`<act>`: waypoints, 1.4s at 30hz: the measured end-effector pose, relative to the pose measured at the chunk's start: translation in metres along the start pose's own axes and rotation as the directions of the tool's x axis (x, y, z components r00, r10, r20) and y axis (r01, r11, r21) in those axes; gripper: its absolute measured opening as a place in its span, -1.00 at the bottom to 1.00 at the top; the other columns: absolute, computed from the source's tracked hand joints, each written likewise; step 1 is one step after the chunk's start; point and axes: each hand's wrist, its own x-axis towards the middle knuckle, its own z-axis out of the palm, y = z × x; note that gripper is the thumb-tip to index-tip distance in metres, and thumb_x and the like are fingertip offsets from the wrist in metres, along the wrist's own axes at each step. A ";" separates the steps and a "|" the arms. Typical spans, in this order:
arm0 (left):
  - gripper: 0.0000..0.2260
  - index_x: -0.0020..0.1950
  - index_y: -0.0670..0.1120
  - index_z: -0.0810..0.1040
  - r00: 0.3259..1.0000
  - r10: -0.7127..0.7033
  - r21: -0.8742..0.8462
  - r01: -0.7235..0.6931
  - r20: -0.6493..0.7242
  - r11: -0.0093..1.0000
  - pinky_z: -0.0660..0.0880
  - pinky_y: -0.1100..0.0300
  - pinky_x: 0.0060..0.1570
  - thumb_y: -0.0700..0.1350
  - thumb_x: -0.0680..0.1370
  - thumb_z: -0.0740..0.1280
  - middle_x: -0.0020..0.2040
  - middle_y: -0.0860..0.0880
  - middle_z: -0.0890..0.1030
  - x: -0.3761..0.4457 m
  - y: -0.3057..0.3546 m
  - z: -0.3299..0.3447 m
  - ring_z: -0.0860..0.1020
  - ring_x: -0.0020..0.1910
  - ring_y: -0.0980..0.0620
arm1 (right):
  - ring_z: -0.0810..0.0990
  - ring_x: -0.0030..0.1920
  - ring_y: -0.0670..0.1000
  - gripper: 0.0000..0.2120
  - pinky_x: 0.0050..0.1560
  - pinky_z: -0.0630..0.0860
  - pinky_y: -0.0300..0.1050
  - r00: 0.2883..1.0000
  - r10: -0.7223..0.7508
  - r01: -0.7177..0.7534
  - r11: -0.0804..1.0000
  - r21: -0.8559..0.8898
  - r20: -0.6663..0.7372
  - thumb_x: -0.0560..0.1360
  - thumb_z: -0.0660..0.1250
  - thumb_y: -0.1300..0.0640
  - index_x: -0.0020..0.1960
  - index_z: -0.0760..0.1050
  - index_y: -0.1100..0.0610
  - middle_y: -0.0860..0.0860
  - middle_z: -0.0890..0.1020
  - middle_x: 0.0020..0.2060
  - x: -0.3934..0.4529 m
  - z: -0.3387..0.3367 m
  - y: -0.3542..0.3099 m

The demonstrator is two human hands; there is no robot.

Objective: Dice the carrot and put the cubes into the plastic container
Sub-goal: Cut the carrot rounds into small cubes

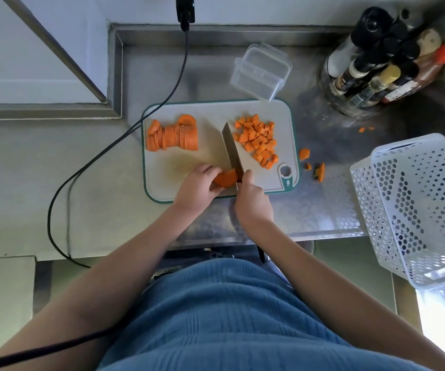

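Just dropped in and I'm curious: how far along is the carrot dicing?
Partly done. A pile of cubes already lies on the board. In hand: the left hand holds a carrot piece while the right hand works the knife. Left: a row of slices to dice, and the container holds no carrot yet.

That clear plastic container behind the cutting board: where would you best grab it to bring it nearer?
Probably by the two long side walls of the plastic container, coming down from above. It stands upright and open beyond the cutting board, with its lid resting against the far side, so the near rim and sides are free.
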 end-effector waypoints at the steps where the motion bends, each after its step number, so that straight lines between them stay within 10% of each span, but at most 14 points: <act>1: -0.74 0.01 -0.27 0.59 1.000 0.001 0.004 -0.001 -0.003 1.000 0.44 0.08 -0.13 -0.25 0.36 0.49 -0.09 -0.21 0.60 0.000 0.000 0.000 0.55 -0.08 -0.22 | 0.61 -0.11 0.23 -0.78 -0.16 0.53 0.06 1.000 0.004 -0.004 1.000 0.003 -0.006 0.60 0.09 0.27 0.22 0.17 0.14 0.21 0.59 -0.10 0.001 0.000 0.000; 19: -0.71 0.03 -0.22 0.59 0.999 0.003 0.009 -0.003 0.041 1.000 0.52 -0.07 -0.01 -0.19 0.35 0.48 0.00 -0.19 0.59 0.025 0.005 0.007 0.54 0.02 -0.22 | 0.57 -0.11 0.29 -0.63 -0.21 0.48 0.08 0.990 -0.019 0.047 0.979 0.200 -0.142 0.66 0.00 0.11 0.43 0.13 0.19 0.28 0.59 -0.11 -0.007 -0.038 0.024; 30: -0.76 0.00 -0.20 0.59 1.000 -0.006 -0.043 0.006 0.005 0.999 0.51 0.03 -0.12 -0.19 0.38 0.47 -0.04 -0.17 0.59 0.023 0.006 0.009 0.55 -0.07 -0.17 | 0.60 -0.20 0.26 -0.86 -0.31 0.42 0.02 0.994 -0.076 0.079 0.996 0.032 -0.081 0.64 0.04 0.22 0.19 0.19 0.17 0.22 0.58 -0.23 -0.004 -0.021 0.017; 42: -0.77 -0.03 -0.21 0.58 1.000 -0.010 -0.055 0.009 -0.015 0.998 0.52 -0.06 -0.15 -0.21 0.35 0.47 -0.08 -0.17 0.59 0.022 0.009 0.009 0.55 -0.08 -0.19 | 0.58 -0.12 0.25 -0.69 -0.18 0.50 0.07 0.999 -0.035 0.035 0.998 -0.052 -0.008 0.58 0.04 0.31 0.31 0.14 0.14 0.23 0.58 -0.10 0.006 -0.017 0.014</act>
